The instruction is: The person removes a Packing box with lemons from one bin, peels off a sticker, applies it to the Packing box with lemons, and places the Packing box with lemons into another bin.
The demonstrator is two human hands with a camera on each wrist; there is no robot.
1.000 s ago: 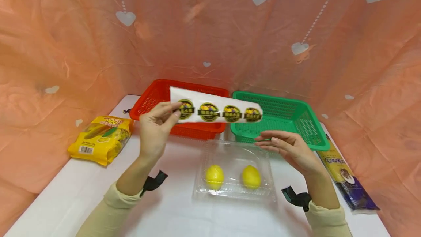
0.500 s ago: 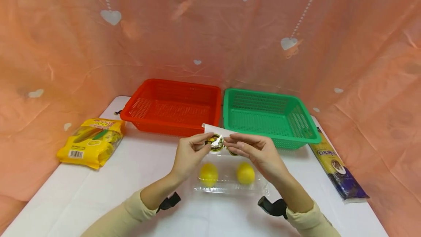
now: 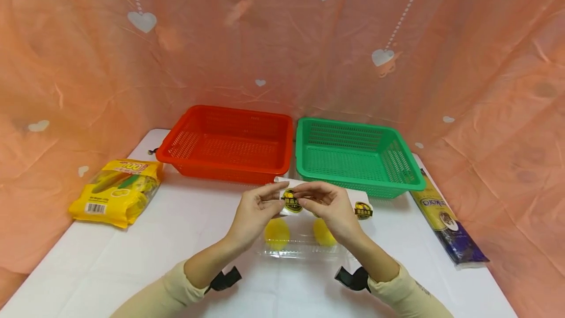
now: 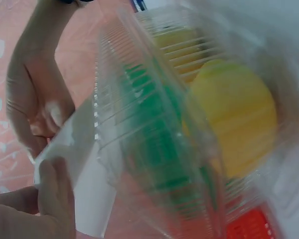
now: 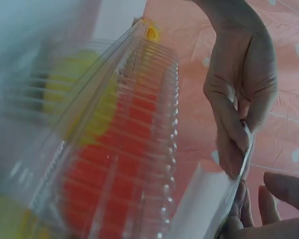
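Sticker strip [image 3: 358,197], white with round black-and-yellow labels, is held up between both hands, above a clear plastic container. The left hand [image 3: 256,212] pinches its left end between thumb and fingers, a narrow grip with the paper caught in it. The right hand [image 3: 328,207] has its thumb and bent fingertips close together at the edge of the leftmost label [image 3: 292,201]; whether they pinch it, I cannot tell. Another label [image 3: 363,210] shows at the strip's right end, past the right hand, which covers the middle of the strip.

Below the hands, the clear container [image 3: 304,251] rests on the white tabletop [image 3: 176,229]. Inside are two yellow fruits, one on the left [image 3: 277,234] and one on the right [image 3: 323,232], the latter partly behind the right hand.

Farther back, a red basket [image 3: 234,148] and a green basket [image 3: 342,161] stand side by side. A yellow bag [image 3: 116,193] lies at the table's left, near the red basket; a gold-and-purple packet [image 3: 448,217] lies along the right edge, its far end just beside the green basket. Behind everything hangs a peach-coloured drape [image 3: 265,38] printed with white hearts. Both wrist views are blurred around the container.
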